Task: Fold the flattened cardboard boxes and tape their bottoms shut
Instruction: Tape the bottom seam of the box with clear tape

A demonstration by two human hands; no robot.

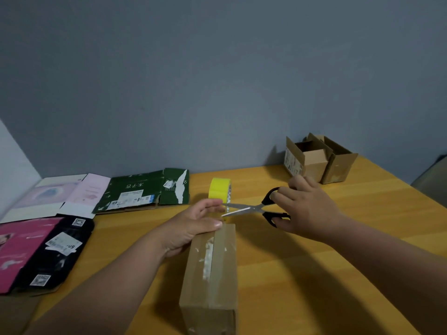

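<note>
Both arms reached forward; left hand (193, 226) lay flat with thumb out, right hand (307, 209) had fingers curled.

Table (314, 274): folded box (210, 274) at near edge; tape roll (219, 189) behind it; flattened boxes (135, 192) along left edge; open boxes (319, 160) at far right corner.

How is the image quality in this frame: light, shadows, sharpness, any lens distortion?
Head view: dim, soft light; the arms throw broad blurry shadows across the table; the whole frame is slightly soft, so label text on the flattened boxes is unreadable; wide-angle bending shows at the edges; no harsh glare, only a faint sheen on the scissors blades and the tape roll.
</note>
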